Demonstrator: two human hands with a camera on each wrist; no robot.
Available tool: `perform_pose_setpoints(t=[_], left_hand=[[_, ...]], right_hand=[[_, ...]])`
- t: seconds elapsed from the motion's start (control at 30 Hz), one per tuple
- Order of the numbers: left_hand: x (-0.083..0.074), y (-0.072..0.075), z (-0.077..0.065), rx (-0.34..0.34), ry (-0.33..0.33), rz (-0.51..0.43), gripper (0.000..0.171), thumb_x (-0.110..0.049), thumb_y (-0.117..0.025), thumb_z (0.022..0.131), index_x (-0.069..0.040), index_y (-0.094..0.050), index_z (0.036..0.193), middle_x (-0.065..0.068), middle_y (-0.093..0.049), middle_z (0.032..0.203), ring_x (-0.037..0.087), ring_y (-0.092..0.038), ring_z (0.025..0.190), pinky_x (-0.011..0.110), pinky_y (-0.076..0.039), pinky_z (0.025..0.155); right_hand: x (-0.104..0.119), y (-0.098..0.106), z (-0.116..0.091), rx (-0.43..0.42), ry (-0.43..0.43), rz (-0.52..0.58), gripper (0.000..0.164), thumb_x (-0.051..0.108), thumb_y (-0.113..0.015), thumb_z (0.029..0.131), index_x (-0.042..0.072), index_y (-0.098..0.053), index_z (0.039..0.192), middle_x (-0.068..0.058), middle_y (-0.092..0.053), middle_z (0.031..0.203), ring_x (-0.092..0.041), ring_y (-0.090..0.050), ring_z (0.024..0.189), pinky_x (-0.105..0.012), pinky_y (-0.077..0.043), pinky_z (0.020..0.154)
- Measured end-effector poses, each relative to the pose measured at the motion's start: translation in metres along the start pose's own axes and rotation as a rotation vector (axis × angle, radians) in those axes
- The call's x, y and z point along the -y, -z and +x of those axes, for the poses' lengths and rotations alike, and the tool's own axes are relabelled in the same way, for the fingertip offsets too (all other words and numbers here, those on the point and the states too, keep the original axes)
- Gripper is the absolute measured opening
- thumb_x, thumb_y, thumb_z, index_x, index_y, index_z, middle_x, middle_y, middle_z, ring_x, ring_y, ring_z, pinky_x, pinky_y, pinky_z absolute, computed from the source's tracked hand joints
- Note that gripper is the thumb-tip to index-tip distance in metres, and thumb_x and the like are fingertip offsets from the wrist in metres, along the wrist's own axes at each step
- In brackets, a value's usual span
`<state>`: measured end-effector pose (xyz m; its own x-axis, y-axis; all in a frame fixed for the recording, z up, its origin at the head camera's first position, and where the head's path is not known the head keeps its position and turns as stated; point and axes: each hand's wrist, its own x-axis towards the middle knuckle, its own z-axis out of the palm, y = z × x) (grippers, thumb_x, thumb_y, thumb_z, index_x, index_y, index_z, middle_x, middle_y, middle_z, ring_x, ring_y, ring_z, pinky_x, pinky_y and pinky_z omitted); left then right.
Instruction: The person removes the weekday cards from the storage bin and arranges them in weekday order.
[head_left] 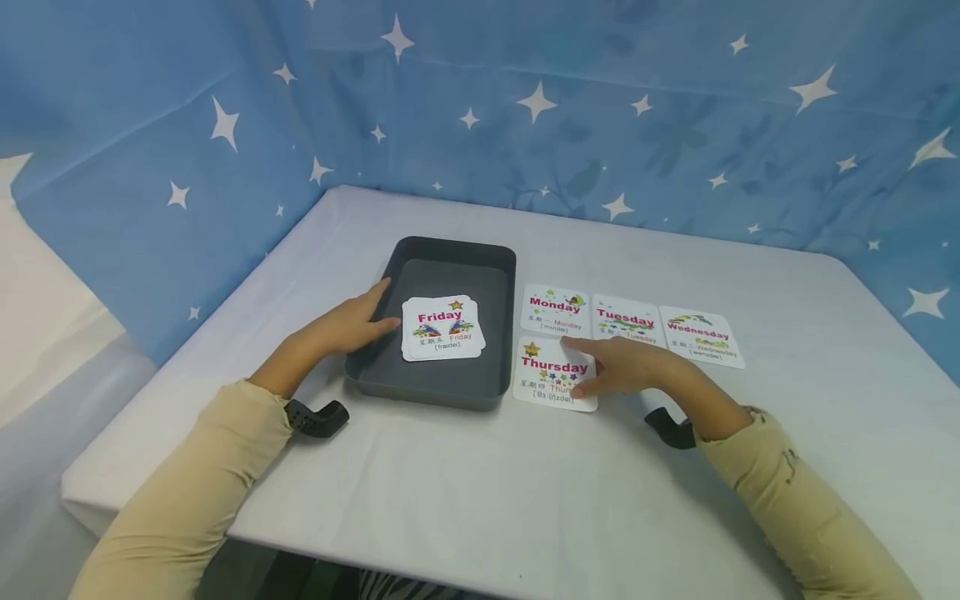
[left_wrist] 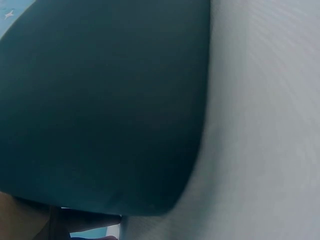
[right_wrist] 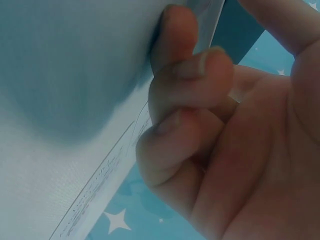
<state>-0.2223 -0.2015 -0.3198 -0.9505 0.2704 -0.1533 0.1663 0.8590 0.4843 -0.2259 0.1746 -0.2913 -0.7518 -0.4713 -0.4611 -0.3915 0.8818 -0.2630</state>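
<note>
At the left side of the grey tray [head_left: 431,392], my left hand [head_left: 341,327] rests with its fingers along the rim and its thumb reaching inside. A short stack of white cards with the Friday card [head_left: 441,327] on top lies in the tray, just right of that thumb. My right hand [head_left: 626,367] touches the Thursday card [head_left: 536,379], its index finger at the upper right and its thumb lower down. That card lies flat beside the tray. In the right wrist view, the other fingers [right_wrist: 170,145] bend loosely toward the palm.
Monday [head_left: 553,310], Tuesday [head_left: 622,312] and Wednesday [head_left: 701,333] cards lie in a row behind the Thursday card. A white cloth covers the table [head_left: 450,492]. Behind it hangs a blue curtain [head_left: 480,75] with white stars. Black wrist mounts [head_left: 318,419] sit at both sleeves.
</note>
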Motion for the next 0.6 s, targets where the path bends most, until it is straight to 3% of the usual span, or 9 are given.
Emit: perform_pose_setpoints(t=[0.33,0.6], left_hand=[[0.0000,0.0039,-0.0011,0.000,0.005,0.014,0.074,-0.034,-0.041,0.096,0.001,0.001,0.145,0.025,-0.008,0.150,0.043,-0.018,0.136,0.052,-0.018,0.111],[-0.0007,0.0018,0.0000,0.005,0.007,0.013,0.075,-0.034,-0.041,0.096,0.002,0.001,0.145,0.026,-0.008,0.150,0.044,-0.017,0.135,0.053,-0.018,0.111]], right_hand=[[0.0018,0.0003,0.0016,-0.011,0.017,-0.012,0.087,0.045,-0.068,0.076,0.012,-0.027,0.145,-0.005,-0.058,0.089,-0.017,-0.050,0.079,-0.031,-0.038,0.064],[-0.0011,-0.0015,0.0024,-0.025,0.015,-0.027,0.088,0.046,-0.069,0.075,0.011,-0.027,0.145,-0.008,-0.061,0.101,-0.018,-0.051,0.084,-0.033,-0.040,0.069]])
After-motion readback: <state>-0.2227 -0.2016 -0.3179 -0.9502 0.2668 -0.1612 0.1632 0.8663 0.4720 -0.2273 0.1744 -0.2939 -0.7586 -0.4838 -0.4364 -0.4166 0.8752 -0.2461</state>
